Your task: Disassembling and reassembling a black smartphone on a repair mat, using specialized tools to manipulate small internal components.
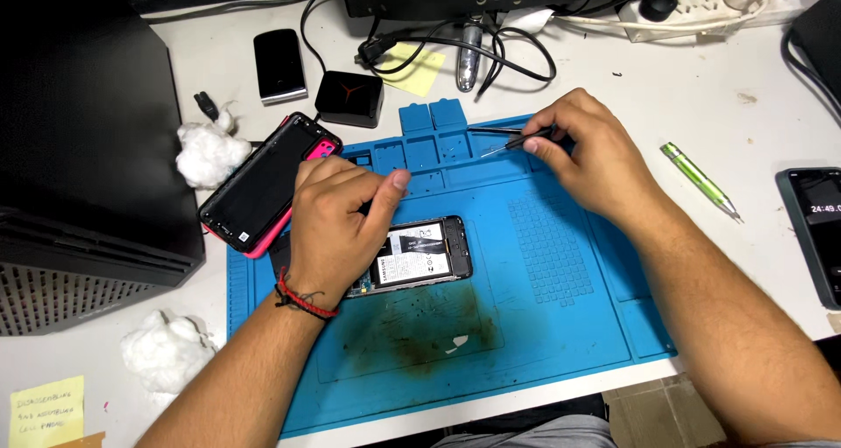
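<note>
At centre frame, the left hand (337,229) presses flat on an opened smartphone (419,253), back cover off and battery exposed, lying on a blue repair mat (543,325). Further up, the right hand (587,155) pinches a small screwdriver (519,140) over the mat's tray compartments. Judged risk: tiny screws could scatter off the tabletop (701,80), or the tip could slip into the battery.

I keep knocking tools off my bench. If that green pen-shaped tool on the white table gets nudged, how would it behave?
The green pen-shaped tool looks round and slim, so it would probably roll sideways on the smooth white table. It lies off the blue mat, so nothing grippy would likely slow it. It seems stiff and light; its fine tip may be delicate.
</note>
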